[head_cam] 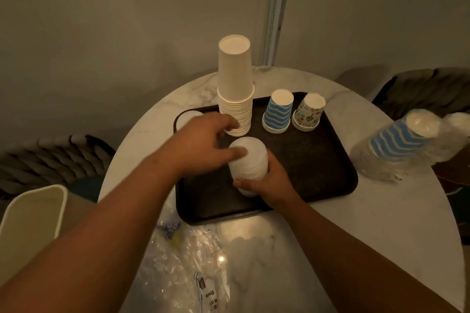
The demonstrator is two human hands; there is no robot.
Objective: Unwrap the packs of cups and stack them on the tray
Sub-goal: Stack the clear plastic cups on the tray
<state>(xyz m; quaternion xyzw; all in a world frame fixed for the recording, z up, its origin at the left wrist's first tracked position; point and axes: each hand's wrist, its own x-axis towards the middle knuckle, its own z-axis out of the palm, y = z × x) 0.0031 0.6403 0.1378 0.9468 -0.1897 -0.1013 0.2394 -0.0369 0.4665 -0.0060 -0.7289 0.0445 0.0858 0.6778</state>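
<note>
A dark brown tray (318,160) lies on the round marble table. On it stand a tall stack of plain cream cups (235,89), a short blue-striped stack (277,112) and a short patterned stack (309,112), all upside down. My right hand (269,183) grips the lower part of a stack of white cups (250,162) over the tray's middle. My left hand (201,145) rests on the top of that stack, fingers curled over it. A white lid-like disc (187,118) shows at the tray's far left corner, partly hidden by my left hand.
A wrapped pack of blue-striped cups (399,145) lies on the table to the right. Empty clear plastic wrap (183,262) lies at the near edge. A cream bin (30,226) stands at lower left. Woven chairs (50,160) flank the table.
</note>
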